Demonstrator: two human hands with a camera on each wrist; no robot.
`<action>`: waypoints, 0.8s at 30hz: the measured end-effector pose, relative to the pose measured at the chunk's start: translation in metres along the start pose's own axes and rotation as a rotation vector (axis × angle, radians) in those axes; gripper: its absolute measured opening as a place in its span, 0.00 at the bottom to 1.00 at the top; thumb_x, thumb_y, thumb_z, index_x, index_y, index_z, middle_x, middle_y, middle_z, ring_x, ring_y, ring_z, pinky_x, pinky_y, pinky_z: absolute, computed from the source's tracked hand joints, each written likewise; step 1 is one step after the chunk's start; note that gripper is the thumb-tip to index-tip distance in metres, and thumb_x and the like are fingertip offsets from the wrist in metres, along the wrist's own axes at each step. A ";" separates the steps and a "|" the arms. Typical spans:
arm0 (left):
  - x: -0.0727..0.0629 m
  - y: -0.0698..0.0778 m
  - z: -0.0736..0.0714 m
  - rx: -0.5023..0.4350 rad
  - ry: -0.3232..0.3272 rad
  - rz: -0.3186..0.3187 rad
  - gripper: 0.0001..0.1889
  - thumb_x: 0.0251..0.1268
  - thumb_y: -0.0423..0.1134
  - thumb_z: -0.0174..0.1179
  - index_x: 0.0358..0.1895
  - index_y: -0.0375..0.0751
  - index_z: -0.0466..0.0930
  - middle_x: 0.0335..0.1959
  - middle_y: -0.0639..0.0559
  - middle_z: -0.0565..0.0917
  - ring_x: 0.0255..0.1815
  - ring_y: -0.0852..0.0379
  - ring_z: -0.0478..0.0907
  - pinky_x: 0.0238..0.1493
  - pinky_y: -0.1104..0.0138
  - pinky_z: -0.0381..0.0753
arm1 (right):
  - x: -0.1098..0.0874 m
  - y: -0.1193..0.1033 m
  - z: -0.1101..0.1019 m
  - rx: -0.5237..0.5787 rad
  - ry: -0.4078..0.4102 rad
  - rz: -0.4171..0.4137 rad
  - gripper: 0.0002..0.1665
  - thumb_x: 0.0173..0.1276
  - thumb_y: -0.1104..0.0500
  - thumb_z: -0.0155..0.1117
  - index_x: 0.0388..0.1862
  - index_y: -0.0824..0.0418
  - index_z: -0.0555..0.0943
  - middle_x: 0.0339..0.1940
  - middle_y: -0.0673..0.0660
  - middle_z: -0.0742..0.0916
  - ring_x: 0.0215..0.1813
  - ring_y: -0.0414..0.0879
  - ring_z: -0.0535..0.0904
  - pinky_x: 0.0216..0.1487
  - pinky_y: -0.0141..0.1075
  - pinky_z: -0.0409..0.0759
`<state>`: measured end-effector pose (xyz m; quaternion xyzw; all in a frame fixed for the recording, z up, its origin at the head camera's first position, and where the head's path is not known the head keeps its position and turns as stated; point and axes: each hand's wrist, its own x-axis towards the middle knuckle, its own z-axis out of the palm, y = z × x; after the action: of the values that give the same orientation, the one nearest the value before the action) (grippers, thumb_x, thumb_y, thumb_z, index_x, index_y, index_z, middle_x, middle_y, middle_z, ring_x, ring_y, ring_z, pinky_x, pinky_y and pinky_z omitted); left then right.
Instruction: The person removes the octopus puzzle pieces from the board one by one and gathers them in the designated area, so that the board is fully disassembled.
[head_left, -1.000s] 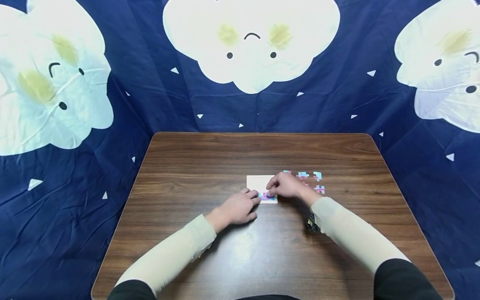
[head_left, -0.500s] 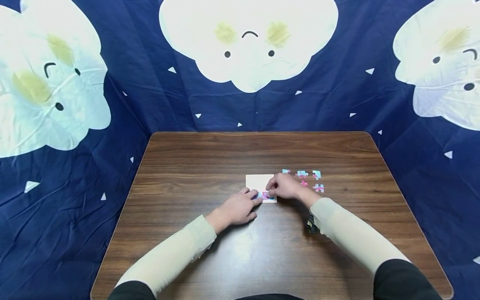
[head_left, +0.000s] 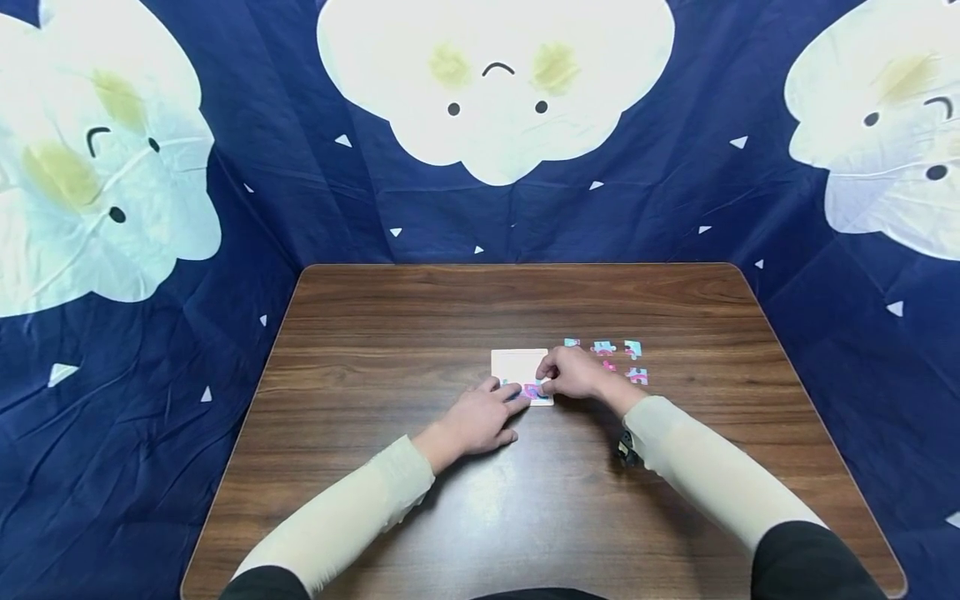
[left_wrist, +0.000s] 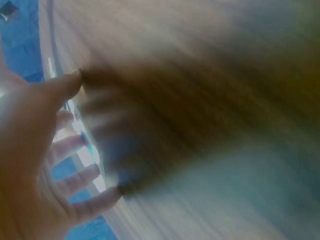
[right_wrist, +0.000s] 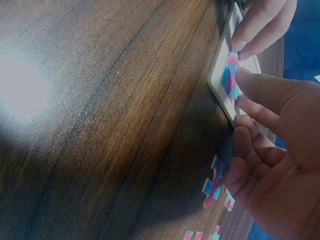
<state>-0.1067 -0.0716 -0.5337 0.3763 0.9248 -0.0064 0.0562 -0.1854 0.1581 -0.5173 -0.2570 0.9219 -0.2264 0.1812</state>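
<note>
A small white puzzle tray (head_left: 517,363) lies on the table, with pink, blue and purple jigsaw pieces (head_left: 531,392) along its near side. My left hand (head_left: 480,417) reaches in from the left, its extended fingertips resting on these pieces. From the right, my right hand (head_left: 576,372) pinches a jigsaw piece (right_wrist: 230,80) at the tray's near right corner between thumb and index finger; its other fingers are curled. In the left wrist view, the left hand (left_wrist: 45,155) has its fingers spread, and the tray is mostly hidden behind them.
Several loose jigsaw pieces (head_left: 603,347) lie right of the tray, partly behind the right hand. One blue and pink piece (right_wrist: 214,187) is close to the right hand's curled fingers. The brown wooden table (head_left: 390,317) is surrounded by blue cloth (head_left: 450,217) with clouds.
The left fingers have slid slightly right along the near row of pieces. The right fingertips have shifted a little to the right at the tray's corner.
</note>
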 end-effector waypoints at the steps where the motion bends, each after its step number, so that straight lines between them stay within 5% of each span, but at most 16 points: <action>1: 0.000 0.001 0.000 0.001 0.002 -0.004 0.35 0.68 0.62 0.61 0.76 0.57 0.71 0.74 0.52 0.72 0.66 0.44 0.71 0.53 0.47 0.85 | 0.000 0.000 0.000 0.005 0.000 -0.001 0.08 0.58 0.57 0.78 0.37 0.54 0.89 0.33 0.47 0.85 0.38 0.40 0.78 0.43 0.37 0.78; 9: 0.000 0.004 0.003 -0.022 -0.011 -0.036 0.35 0.68 0.62 0.61 0.76 0.60 0.70 0.76 0.53 0.70 0.70 0.43 0.69 0.55 0.43 0.83 | -0.001 -0.003 0.000 0.041 0.007 0.006 0.08 0.58 0.57 0.77 0.34 0.55 0.85 0.27 0.44 0.83 0.33 0.39 0.76 0.38 0.35 0.74; 18: -0.003 0.006 0.002 -0.051 -0.003 -0.037 0.33 0.70 0.60 0.60 0.75 0.58 0.71 0.76 0.52 0.70 0.74 0.42 0.66 0.73 0.44 0.67 | -0.002 0.004 0.002 0.127 0.024 0.018 0.08 0.58 0.64 0.74 0.37 0.58 0.85 0.25 0.44 0.83 0.33 0.39 0.77 0.42 0.36 0.76; 24: -0.003 0.005 0.005 -0.081 -0.012 -0.023 0.33 0.72 0.58 0.59 0.77 0.54 0.69 0.78 0.49 0.68 0.76 0.40 0.66 0.76 0.49 0.67 | -0.003 0.005 0.000 0.165 0.030 0.026 0.04 0.62 0.63 0.72 0.34 0.56 0.86 0.27 0.45 0.85 0.34 0.39 0.77 0.41 0.35 0.77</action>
<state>-0.1004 -0.0701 -0.5381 0.3631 0.9281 0.0284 0.0768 -0.1849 0.1643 -0.5190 -0.2258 0.9060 -0.3029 0.1908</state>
